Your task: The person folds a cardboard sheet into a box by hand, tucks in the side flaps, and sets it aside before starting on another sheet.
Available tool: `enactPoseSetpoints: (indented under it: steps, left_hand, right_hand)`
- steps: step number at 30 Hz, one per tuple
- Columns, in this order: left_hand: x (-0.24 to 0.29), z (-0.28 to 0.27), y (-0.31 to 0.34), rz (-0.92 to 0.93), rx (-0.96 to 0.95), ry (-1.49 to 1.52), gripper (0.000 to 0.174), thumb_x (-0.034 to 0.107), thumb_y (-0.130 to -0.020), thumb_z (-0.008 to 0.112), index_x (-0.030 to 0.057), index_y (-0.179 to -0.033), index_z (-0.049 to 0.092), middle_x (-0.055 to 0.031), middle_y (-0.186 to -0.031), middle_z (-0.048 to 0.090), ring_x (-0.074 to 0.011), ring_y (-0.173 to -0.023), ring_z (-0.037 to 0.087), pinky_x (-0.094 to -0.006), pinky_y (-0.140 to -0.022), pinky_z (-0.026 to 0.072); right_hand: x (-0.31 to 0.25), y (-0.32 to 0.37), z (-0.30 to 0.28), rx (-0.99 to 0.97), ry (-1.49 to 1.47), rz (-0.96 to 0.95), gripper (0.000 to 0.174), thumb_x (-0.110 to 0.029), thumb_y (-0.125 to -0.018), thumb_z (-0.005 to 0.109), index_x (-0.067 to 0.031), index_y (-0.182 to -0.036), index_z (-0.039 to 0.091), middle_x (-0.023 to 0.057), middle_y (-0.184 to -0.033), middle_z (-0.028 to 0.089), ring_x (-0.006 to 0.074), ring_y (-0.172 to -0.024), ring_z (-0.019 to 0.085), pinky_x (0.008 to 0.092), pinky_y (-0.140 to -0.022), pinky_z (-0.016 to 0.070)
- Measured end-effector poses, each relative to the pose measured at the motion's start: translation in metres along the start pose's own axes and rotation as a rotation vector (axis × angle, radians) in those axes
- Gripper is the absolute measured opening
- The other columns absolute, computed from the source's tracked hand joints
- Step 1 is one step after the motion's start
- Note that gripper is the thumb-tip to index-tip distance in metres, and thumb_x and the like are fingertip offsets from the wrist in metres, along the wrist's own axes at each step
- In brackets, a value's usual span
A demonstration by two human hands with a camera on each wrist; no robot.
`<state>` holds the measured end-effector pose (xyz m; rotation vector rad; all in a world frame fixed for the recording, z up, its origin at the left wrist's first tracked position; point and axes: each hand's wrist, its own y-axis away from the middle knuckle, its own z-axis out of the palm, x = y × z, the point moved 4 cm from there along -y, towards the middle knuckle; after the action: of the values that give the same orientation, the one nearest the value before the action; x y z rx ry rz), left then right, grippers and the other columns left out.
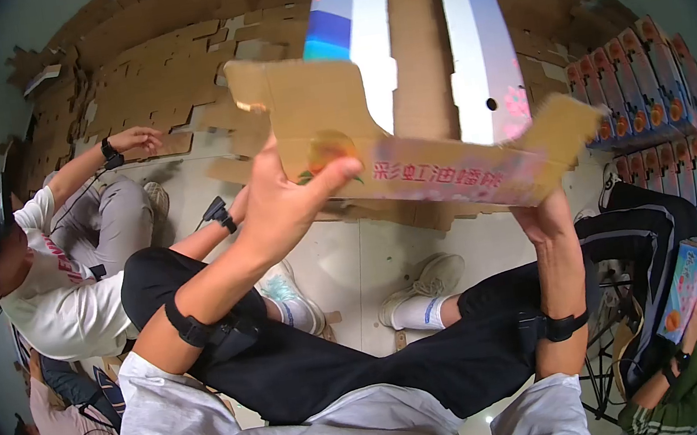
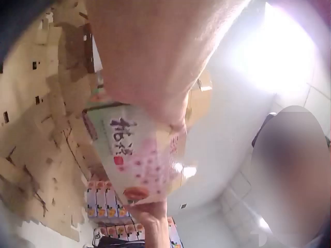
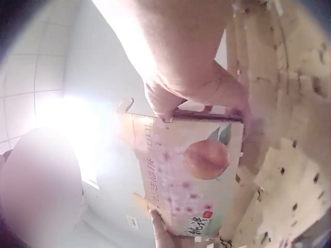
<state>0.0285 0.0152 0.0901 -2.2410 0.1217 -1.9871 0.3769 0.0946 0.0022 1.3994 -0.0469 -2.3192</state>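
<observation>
A partly folded printed cardboard box point(image 1: 448, 171) is held up in front of me, its end flaps standing out and its long blue-and-white sides stretching away. Pink lettering runs along the near panel. My left hand point(image 1: 297, 198) grips the near left corner, thumb across the printed peach and fingers behind the board. At the near right corner my right hand point(image 1: 545, 216) holds the box from below, its fingers mostly hidden by the panel in the head view. In the right wrist view the right hand point(image 3: 199, 95) curls over the box edge, above a printed peach.
Flattened cardboard sheets point(image 1: 159, 84) cover much of the floor ahead. Finished peach boxes point(image 1: 639, 82) stand in stacks at the right. One person point(image 1: 69, 298) sits at my left; another at the lower right holds a printed box point(image 1: 688, 287).
</observation>
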Motion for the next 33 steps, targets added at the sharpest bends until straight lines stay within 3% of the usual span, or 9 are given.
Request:
enactPoseSetpoints:
  steps: [2,5,8,17,20,23,26,30,33]
  left_hand:
    - [-0.009,-0.004,0.001,-0.116,0.163,0.043,0.068,0.029,-0.094,0.081,-0.004,-0.142,0.047,-0.0139,-0.129,0.062,-0.0186,-0.127,0.057,-0.0354,-0.104,0.0514]
    - [-0.024,-0.008,-0.009,-0.168,0.259,0.261,0.077,0.041,-0.096,0.074,-0.0013,-0.148,0.035,-0.0145,-0.136,0.057,-0.02,-0.114,0.067,-0.036,-0.094,0.0581]
    - [-0.044,-0.008,-0.004,-0.63,0.165,0.466,0.06,0.033,-0.096,0.074,0.007,-0.141,0.042,-0.0116,-0.126,0.064,-0.0217,-0.111,0.07,-0.0377,-0.095,0.0601]
    - [-0.133,-0.005,0.001,-0.781,0.118,0.313,0.044,0.023,-0.099,0.074,0.0051,-0.133,0.053,-0.0089,-0.116,0.072,-0.0182,-0.095,0.076,-0.0321,-0.079,0.0632]
    - [-0.149,0.005,0.009,-0.906,-0.021,0.106,0.057,0.023,-0.095,0.078,0.0005,-0.139,0.05,-0.0155,-0.131,0.068,-0.0225,-0.105,0.074,-0.0376,-0.084,0.0623]
    - [-0.202,0.003,0.026,-0.849,0.038,0.049,0.061,0.014,-0.091,0.082,0.0019,-0.141,0.048,-0.0137,-0.132,0.067,-0.0206,-0.104,0.074,-0.0368,-0.084,0.0608]
    - [-0.214,-0.001,0.04,-0.799,0.063,-0.084,0.06,0.008,-0.089,0.08,0.0005,-0.138,0.048,-0.0133,-0.126,0.069,-0.0211,-0.104,0.073,-0.0341,-0.088,0.0589]
    - [-0.298,-0.017,0.065,-0.816,0.168,-0.017,0.043,0.003,-0.09,0.074,-0.003,-0.13,0.056,-0.0117,-0.11,0.073,-0.0211,-0.102,0.072,-0.0339,-0.086,0.0581]
    - [-0.309,-0.007,0.077,-0.981,-0.079,-0.104,0.04,0.013,-0.1,0.065,0.0004,-0.136,0.053,-0.0104,-0.117,0.071,-0.0201,-0.098,0.072,-0.0336,-0.087,0.0593]
  right_hand:
    - [0.0,-0.001,0.022,-0.029,0.09,0.01,0.049,-0.035,-0.107,0.056,-0.0047,-0.145,0.055,0.01,-0.139,0.064,0.0219,-0.122,0.064,0.04,-0.104,0.0511]
    - [0.01,-0.005,0.029,0.02,0.171,0.071,0.054,-0.044,-0.11,0.049,-0.0045,-0.146,0.054,0.0097,-0.143,0.062,0.0212,-0.126,0.063,0.0417,-0.107,0.0497]
    - [0.011,0.001,0.054,0.059,0.226,0.054,0.055,-0.043,-0.111,0.046,-0.0033,-0.148,0.053,0.0084,-0.142,0.063,0.0201,-0.127,0.063,0.0402,-0.108,0.0492]
    - [0.08,-0.023,0.019,0.258,0.209,0.242,0.062,-0.056,-0.114,0.032,-0.0061,-0.142,0.056,0.01,-0.135,0.065,0.0179,-0.117,0.065,0.0368,-0.104,0.0489]
    - [0.106,-0.048,-0.017,0.316,0.25,0.279,0.053,-0.049,-0.112,0.044,-0.004,-0.138,0.056,0.0138,-0.129,0.067,0.0196,-0.109,0.068,0.0384,-0.098,0.0539]
    - [0.115,-0.04,-0.013,0.436,0.671,0.216,0.045,-0.033,-0.107,0.061,-0.0003,-0.137,0.056,0.0145,-0.122,0.069,0.0208,-0.105,0.071,0.04,-0.089,0.0582]
    - [0.146,-0.036,-0.02,0.207,0.618,0.293,0.049,-0.017,-0.094,0.072,0.0076,-0.134,0.056,0.0175,-0.11,0.073,0.0223,-0.101,0.073,0.0352,-0.074,0.0603]
    - [0.199,-0.042,-0.046,0.003,0.894,0.307,0.048,-0.014,-0.092,0.071,0.007,-0.134,0.062,0.019,-0.12,0.074,0.0274,-0.106,0.073,0.0389,-0.092,0.057]
    - [0.248,-0.048,-0.085,0.107,1.016,0.395,0.042,-0.023,-0.095,0.067,0.0076,-0.123,0.07,0.0247,-0.116,0.075,0.034,-0.106,0.074,0.0419,-0.097,0.0544]
